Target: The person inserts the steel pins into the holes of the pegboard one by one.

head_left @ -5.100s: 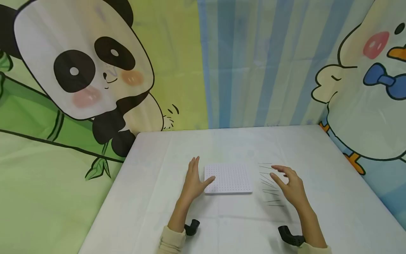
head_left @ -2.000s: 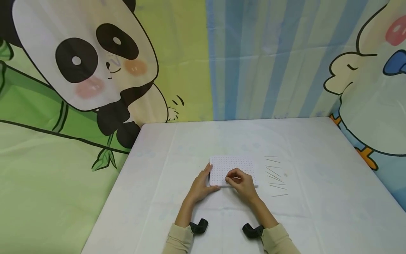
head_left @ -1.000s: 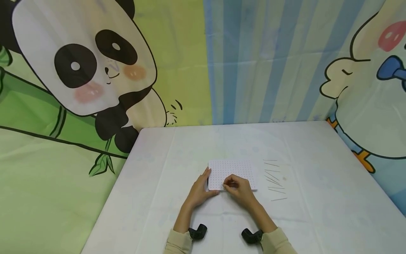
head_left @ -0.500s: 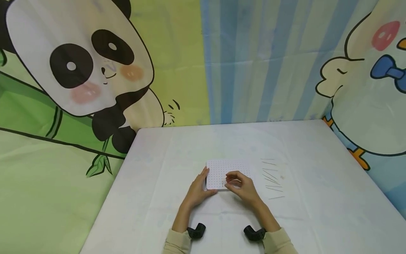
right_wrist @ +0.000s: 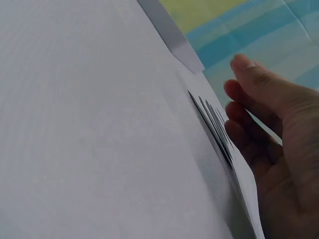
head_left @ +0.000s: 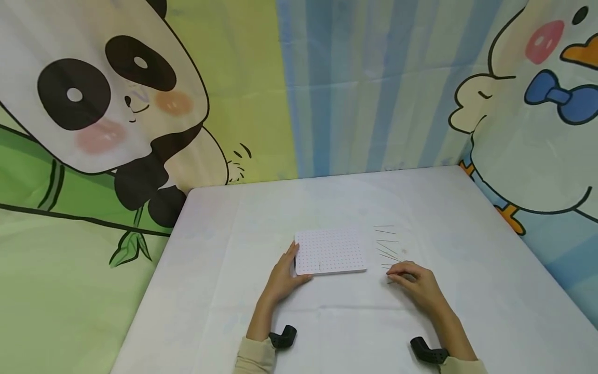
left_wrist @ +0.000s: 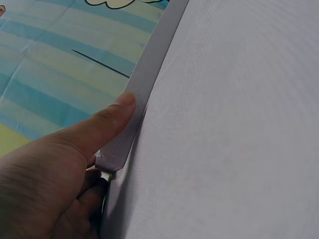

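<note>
My left hand (head_left: 282,278) rests at the near left corner of a white pegboard (head_left: 331,249) dotted with small holes. Its straight thumb lies along the board's front edge (left_wrist: 130,117), the other fingers along the left side. One thin, dark needle-like pin (left_wrist: 99,63) stands upright in the board near that front edge. To the board's right, several similar loose pins (head_left: 386,248) lie in a loose column on the table. My right hand (head_left: 420,285) hovers over the column's near end, fingers bent. In the right wrist view, thumb and fingertips are slightly apart, beside the pins (right_wrist: 212,124).
A white cloth covers the table (head_left: 252,218). Behind it hangs a curtain (head_left: 327,88) with a panda, stripes and a white bird. A black wrist device (head_left: 283,337) sits on the left wrist, and another black device (head_left: 428,350) on the right.
My right hand has gone from the board rightward to the loose pins, leaving one pin upright in the board. My left hand stays at the board's corner. The head view has shifted slightly.
</note>
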